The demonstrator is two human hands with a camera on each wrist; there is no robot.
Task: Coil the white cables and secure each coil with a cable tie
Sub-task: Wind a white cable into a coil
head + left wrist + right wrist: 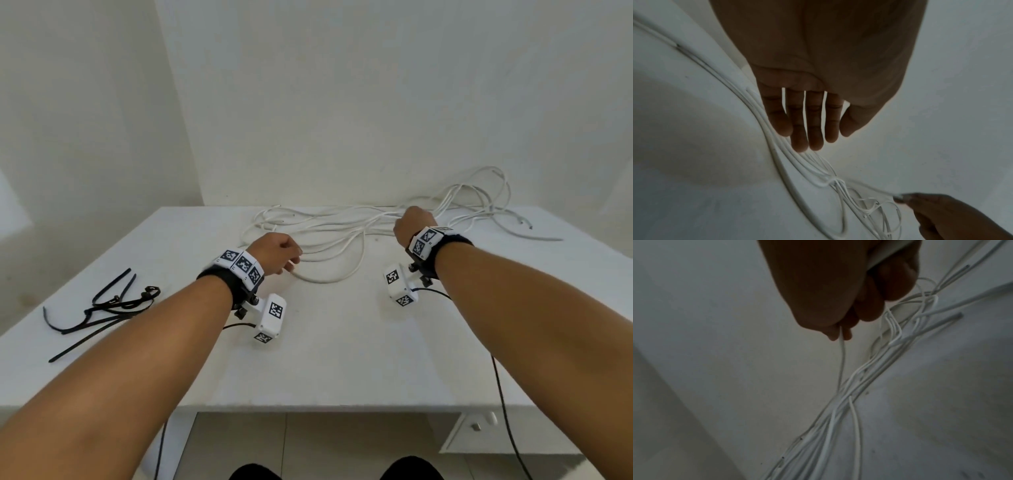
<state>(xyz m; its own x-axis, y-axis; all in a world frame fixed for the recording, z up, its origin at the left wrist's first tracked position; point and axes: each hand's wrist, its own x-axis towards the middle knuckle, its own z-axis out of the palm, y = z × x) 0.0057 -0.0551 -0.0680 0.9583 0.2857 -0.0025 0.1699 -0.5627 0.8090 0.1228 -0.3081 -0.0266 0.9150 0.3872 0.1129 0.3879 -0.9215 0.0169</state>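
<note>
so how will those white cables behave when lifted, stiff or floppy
Probably floppy: the cables lie in loose curves on the table. The strand pinched in the right hand hangs limp. They overlap in a tangle, so lifting one will likely drag others.

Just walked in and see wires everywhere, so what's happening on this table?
A person is starting to sort a loose tangle of white cables on the white table. Their right hand pinches one strand; the left hand hovers open-fingered over the near loops. Nothing is coiled yet, and the black cable ties lie untouched at the left.
</note>
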